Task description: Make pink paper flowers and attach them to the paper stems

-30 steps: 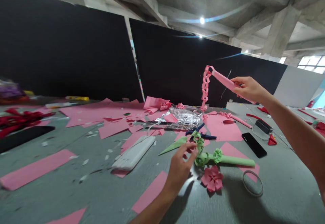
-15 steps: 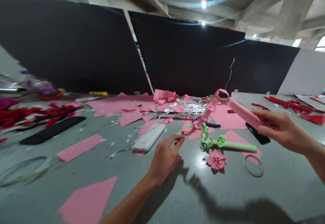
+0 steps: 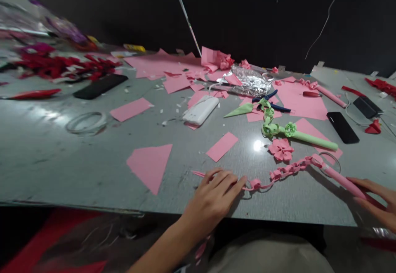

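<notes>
A pink paper chain (image 3: 286, 170) lies along the front of the table, joined at its right end to a rolled pink paper tube (image 3: 343, 181). My right hand (image 3: 375, 200) is closed around that tube, partly cut off by the frame edge. At the chain's left end, my left hand (image 3: 216, 192) is bent over it with fingers together, hiding part of it; a pointed pink tip (image 3: 198, 174) sticks out beyond. Just behind the chain sit a folded pink paper flower (image 3: 281, 150) and a green paper tube (image 3: 315, 139) with green loops and a pointed green tip.
Behind lie a white power bank (image 3: 201, 110), dark blue pliers (image 3: 280, 108), crumpled foil (image 3: 252, 81) and a black phone (image 3: 342, 127). Pink paper pieces (image 3: 150, 167) are scattered about. A wire coil (image 3: 86, 123) lies left, and a dark board (image 3: 262, 21) stands at the back.
Both hands have come down and toward the table's front edge, lowering the raised pink chain and tube onto or close to the tabletop. The view has tilted downward.
</notes>
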{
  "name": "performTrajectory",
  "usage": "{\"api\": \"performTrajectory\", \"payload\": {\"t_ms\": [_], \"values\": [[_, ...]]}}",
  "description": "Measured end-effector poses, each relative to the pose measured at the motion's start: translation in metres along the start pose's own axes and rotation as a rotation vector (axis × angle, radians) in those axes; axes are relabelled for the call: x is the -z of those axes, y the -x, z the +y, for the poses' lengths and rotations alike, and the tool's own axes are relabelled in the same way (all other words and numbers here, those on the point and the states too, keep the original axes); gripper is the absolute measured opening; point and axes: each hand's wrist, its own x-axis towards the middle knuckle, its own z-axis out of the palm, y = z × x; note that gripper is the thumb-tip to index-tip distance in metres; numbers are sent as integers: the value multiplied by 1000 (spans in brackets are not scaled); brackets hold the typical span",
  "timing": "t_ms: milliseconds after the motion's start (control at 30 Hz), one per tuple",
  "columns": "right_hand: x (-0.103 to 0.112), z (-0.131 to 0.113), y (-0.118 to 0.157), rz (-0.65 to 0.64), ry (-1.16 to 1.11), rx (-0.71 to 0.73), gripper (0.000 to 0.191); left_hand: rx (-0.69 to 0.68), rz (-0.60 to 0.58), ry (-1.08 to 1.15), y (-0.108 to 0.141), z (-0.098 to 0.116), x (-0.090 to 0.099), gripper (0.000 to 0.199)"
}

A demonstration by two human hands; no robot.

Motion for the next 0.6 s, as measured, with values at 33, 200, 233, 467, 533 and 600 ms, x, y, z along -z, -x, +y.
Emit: {"api": "performTrajectory", "payload": {"t_ms": [33,200,233,467,533,600], "values": [[2,0,-1,4,36,-3,33,19,-30,14,2,4,-2,30],[5,-30,0,140,289,74,45,83,-145,197,8,19,-3,36],[1,-46,-1,188,293,117,42,89,-133,231,9,20,-2,37],[-77,-192,-48,-233,36,598,14,212,-18,335,16,19,4,14],[-97,-212,-65,-400,53,664,12,227,-18,332,17,18,2,17],[-110,-222,-78,-517,73,685,13,233,-12,313,19,19,-1,23]]}}
